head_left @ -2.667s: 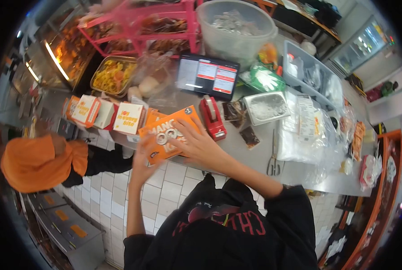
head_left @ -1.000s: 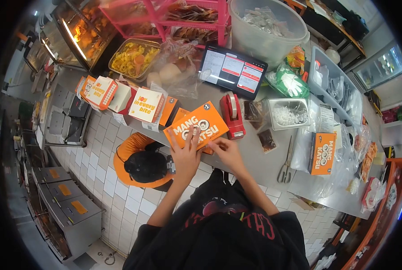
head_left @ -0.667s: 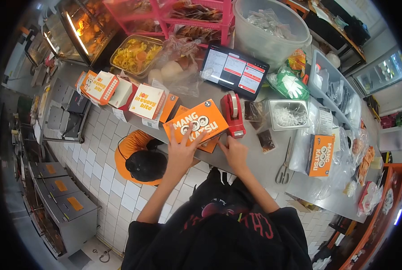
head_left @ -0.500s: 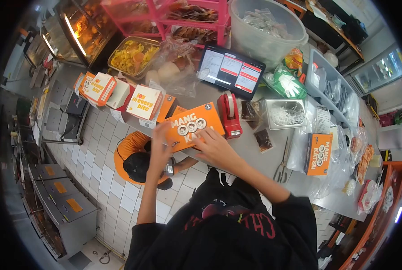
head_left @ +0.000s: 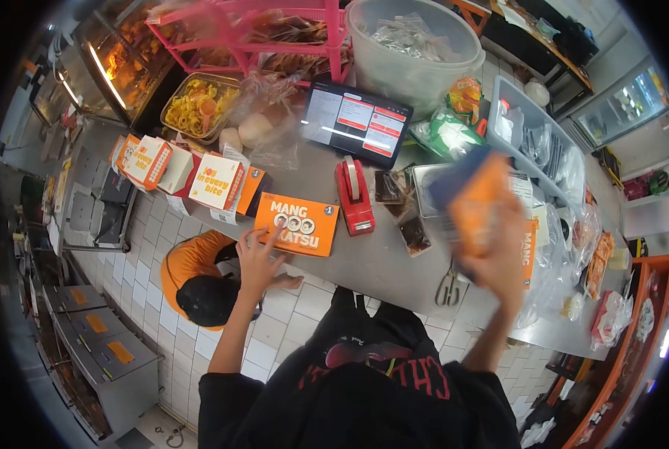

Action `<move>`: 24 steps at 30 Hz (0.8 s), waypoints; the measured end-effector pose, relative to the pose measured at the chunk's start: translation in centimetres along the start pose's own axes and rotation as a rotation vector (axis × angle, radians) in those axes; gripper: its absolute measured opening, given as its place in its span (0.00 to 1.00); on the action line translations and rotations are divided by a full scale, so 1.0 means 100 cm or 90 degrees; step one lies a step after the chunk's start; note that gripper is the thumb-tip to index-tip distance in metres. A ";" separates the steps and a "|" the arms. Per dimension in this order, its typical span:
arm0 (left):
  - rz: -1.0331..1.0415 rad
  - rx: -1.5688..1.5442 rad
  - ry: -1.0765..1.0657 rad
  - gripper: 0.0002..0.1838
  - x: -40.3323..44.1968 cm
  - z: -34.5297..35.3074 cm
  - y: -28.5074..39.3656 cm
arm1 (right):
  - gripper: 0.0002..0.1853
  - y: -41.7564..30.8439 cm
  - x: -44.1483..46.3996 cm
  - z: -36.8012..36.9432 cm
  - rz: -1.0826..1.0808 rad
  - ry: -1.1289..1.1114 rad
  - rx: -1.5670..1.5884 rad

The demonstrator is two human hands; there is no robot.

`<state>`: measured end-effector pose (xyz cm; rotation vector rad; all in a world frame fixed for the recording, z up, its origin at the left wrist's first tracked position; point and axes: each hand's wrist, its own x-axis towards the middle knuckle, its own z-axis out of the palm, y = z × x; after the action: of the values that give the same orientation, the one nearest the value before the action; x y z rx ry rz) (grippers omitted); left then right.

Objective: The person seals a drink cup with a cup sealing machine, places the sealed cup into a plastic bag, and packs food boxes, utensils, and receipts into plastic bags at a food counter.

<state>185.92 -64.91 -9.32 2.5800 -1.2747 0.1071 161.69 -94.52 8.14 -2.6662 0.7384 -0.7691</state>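
My left hand (head_left: 261,258) has its fingers spread, with the fingertips resting on the lower left of an orange "Mang Katsu" box (head_left: 304,224). That box lies on the metal counter near its front edge. My right hand (head_left: 497,262) is raised over the right part of the counter, wrapped around an orange and dark blue box (head_left: 480,198), which is smeared by motion. Partly hidden behind this hand is another orange "Mang" box (head_left: 528,262). A red tape dispenser (head_left: 354,198) stands just right of the box under my left hand.
A tablet (head_left: 358,123) with order cards sits behind the dispenser. Sauce packets (head_left: 414,233), scissors (head_left: 448,288) and a steel tray (head_left: 424,179) lie rightward. White and orange boxes (head_left: 216,179) line the left edge. Below, a person in orange (head_left: 196,269) crouches by the counter.
My right hand has left the box in front and swung right, now carrying an orange and dark blue box. The front box lies flatter and straighter, with my left hand still on it.
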 end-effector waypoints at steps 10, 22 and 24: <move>-0.049 -0.071 0.121 0.30 -0.010 0.040 0.024 | 0.56 0.240 -0.138 -0.018 0.379 0.024 -0.297; -0.026 -0.073 0.022 0.30 -0.002 0.030 0.038 | 0.57 0.196 -0.113 -0.014 0.561 0.026 -0.270; -0.032 -0.065 0.010 0.30 -0.002 0.030 0.040 | 0.57 0.198 -0.114 -0.016 0.552 0.036 -0.256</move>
<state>182.45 -67.86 -11.41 2.5169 -1.1770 0.0518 144.62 -105.05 -2.93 -2.2271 2.0308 -0.4741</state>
